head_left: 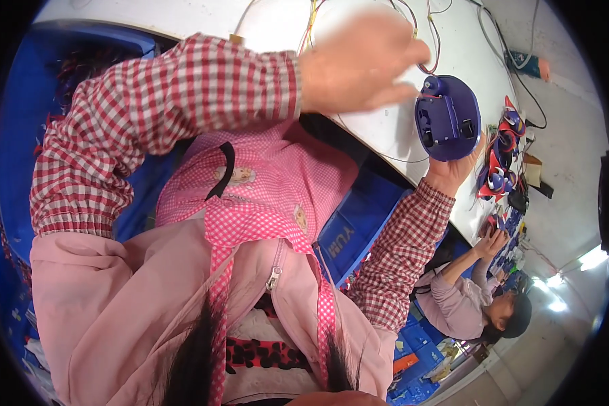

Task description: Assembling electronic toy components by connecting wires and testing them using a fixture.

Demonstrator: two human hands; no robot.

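My right hand [452, 172] grips an oval purple plastic housing [461, 111] from below, its open inner side turned up. Small black parts sit in the housing, and a small purple knob with a thin reddish wire is at its upper end. Just left of the housing is my left hand [358, 64], blurred by motion. Its fingers are apart and I see nothing between them; the fingertips come close to the housing's upper left edge. Thin red and dark wires [434, 40] run over the white table [379, 135] behind that hand.
Red, white and purple plastic pieces [499, 172] lie in a row along the table at right. Farther right, a person in a cap [463, 304] works with both hands raised. Blue crates [348, 223] stand below the table edge and at left. Cables [497, 40] hang at upper right.
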